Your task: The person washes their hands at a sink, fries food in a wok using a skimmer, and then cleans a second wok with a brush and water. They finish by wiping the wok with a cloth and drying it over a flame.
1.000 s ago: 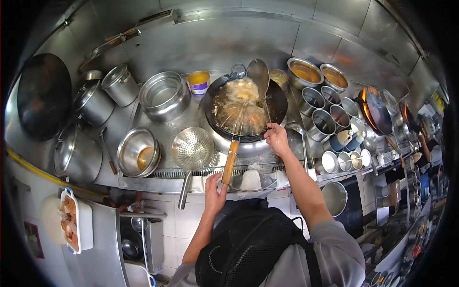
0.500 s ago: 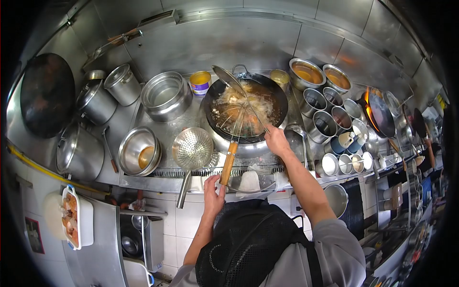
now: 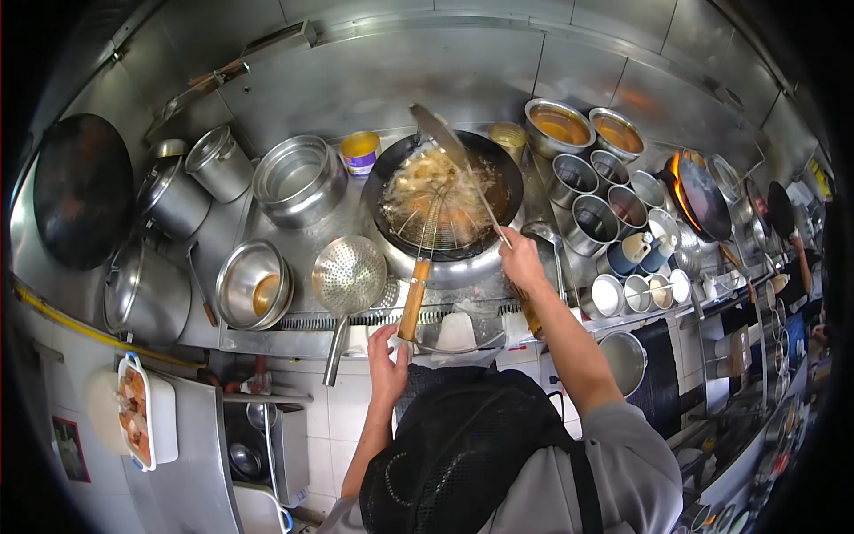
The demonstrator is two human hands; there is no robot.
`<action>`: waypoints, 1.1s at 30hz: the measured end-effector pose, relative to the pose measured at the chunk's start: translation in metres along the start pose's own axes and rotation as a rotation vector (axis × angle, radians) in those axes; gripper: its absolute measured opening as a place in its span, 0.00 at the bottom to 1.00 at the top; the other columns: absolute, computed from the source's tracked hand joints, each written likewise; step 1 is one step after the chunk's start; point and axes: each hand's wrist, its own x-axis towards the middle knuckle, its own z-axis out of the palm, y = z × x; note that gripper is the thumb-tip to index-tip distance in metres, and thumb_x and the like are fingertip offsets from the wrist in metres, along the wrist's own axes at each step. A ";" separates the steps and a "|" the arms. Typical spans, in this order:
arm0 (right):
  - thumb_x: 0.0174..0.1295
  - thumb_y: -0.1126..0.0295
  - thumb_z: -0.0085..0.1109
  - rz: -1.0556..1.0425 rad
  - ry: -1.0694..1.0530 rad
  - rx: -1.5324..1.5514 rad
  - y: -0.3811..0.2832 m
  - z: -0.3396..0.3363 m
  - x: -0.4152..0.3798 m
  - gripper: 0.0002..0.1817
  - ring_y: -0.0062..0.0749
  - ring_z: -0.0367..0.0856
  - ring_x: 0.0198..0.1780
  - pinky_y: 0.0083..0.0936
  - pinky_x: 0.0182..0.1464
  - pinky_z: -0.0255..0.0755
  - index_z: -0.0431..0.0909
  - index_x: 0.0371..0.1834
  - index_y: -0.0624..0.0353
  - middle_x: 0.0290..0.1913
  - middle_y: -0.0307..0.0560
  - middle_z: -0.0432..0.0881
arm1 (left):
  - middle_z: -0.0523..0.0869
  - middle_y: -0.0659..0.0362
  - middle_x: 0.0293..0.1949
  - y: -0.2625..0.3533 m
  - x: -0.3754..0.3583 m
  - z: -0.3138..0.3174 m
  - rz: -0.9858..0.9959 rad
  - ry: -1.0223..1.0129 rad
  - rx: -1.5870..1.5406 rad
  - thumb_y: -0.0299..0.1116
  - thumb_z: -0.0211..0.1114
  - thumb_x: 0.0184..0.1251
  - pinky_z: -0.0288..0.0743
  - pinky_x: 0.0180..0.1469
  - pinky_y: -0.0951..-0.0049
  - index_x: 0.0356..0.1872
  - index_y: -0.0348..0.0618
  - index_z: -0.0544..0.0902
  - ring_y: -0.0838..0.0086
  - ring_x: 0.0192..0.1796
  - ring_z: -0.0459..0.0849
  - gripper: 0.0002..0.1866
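Observation:
A black wok (image 3: 381,198) holds bubbling oil with pale pieces of food frying in it. Inside it lies the basket of a wire skimmer (image 3: 436,218), whose wooden handle slants over the near rim. My left hand (image 3: 386,367) is at the end of that handle, fingers curled loosely against it. My right hand (image 3: 521,260), at the wok's right near side, grips the thin metal shaft of a wok ladle (image 3: 439,135). The ladle's head is raised over the far part of the wok, and its wooden grip shows beneath my forearm.
A perforated strainer (image 3: 349,274), metal bowls (image 3: 253,283) and a large pot (image 3: 300,182) stand left of the wok. Metal canisters (image 3: 594,222) and bowls of brown liquid (image 3: 560,125) stand right. Another wok (image 3: 707,200) has flames beside it. Another person's arm (image 3: 803,262) shows at far right.
The ladle's head has lifted and turned, showing more of its broad side. The frying food shows more in the wok's far half. My left hand stays by the skimmer handle.

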 end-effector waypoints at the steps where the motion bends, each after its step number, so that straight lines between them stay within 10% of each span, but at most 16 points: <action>1: 0.62 0.77 0.52 -0.032 0.066 -0.018 0.002 -0.005 -0.003 0.20 0.67 0.82 0.51 0.50 0.55 0.74 0.79 0.58 0.62 0.45 0.69 0.84 | 0.73 0.51 0.65 -0.001 0.001 0.001 0.018 0.014 0.013 0.26 0.64 0.67 0.76 0.58 0.60 0.63 0.46 0.75 0.59 0.66 0.74 0.22; 15: 0.63 0.76 0.53 0.429 0.009 0.249 0.035 -0.013 -0.009 0.19 0.53 0.88 0.40 0.42 0.48 0.78 0.81 0.57 0.62 0.33 0.59 0.88 | 0.74 0.51 0.64 0.011 0.008 0.006 0.077 0.026 0.023 0.26 0.65 0.67 0.78 0.57 0.62 0.62 0.46 0.76 0.59 0.65 0.75 0.22; 28: 0.61 0.76 0.52 0.172 -0.300 0.129 -0.019 -0.020 0.024 0.20 0.41 0.88 0.37 0.35 0.44 0.78 0.81 0.57 0.64 0.32 0.54 0.88 | 0.74 0.51 0.65 -0.009 -0.012 -0.005 0.002 0.075 0.058 0.27 0.65 0.68 0.78 0.56 0.63 0.63 0.47 0.76 0.60 0.65 0.75 0.22; 33: 0.60 0.77 0.51 -0.130 -0.210 -0.206 -0.007 -0.016 0.033 0.20 0.68 0.80 0.52 0.52 0.59 0.73 0.80 0.56 0.63 0.48 0.70 0.83 | 0.74 0.52 0.65 0.000 -0.004 -0.003 0.047 0.045 0.018 0.26 0.64 0.68 0.78 0.56 0.62 0.63 0.47 0.76 0.61 0.65 0.75 0.22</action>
